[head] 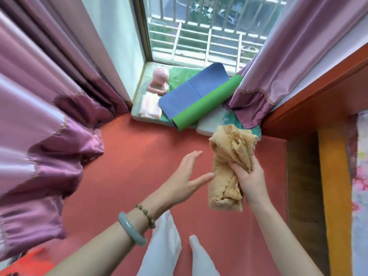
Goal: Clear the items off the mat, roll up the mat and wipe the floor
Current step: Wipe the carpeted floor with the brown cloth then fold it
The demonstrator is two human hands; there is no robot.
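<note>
Tan cloth [229, 168]: bunched into a long wad right of centre and held upright in the air above the floor. Its loose folds fan out at the top, and gathered like this it looks readied for wiping.
Right hand [250, 178]: grips the wad at mid-height with fingers curled into the folds, so cloth shows both above and below the fist.
Left hand [185, 176]: spread wide with straight fingers and holding nothing, just left of the cloth. The thumb tip is at the cloth's edge, but I cannot tell whether it touches. It is probably coming in to steady or reshape the wad.
Mat [199, 92]: upper centre, up on the window ledge [209, 126] and off the floor. The blue face lies flat and the green side curls into a roll along its lower right edge, so it looks only partly rolled.
Ledge items: a pink figure [159, 80] and a folded pale towel [149, 106] sit left of the mat, beside it rather than on it, apparently set out of the way.
Floor [129, 156]: a red-orange matt surface across the middle of the frame, and wiping looks not yet begun.
Room: a barred window [199, 36] is at the top. Purple satin curtains [39, 136] hang at left and upper right, and the right hem drapes over the mat's far end. Orange wooden furniture [328, 176] runs down the right edge.
Wrist: a pale green bangle [131, 232] and a bead bracelet [145, 214] are at lower left.
</note>
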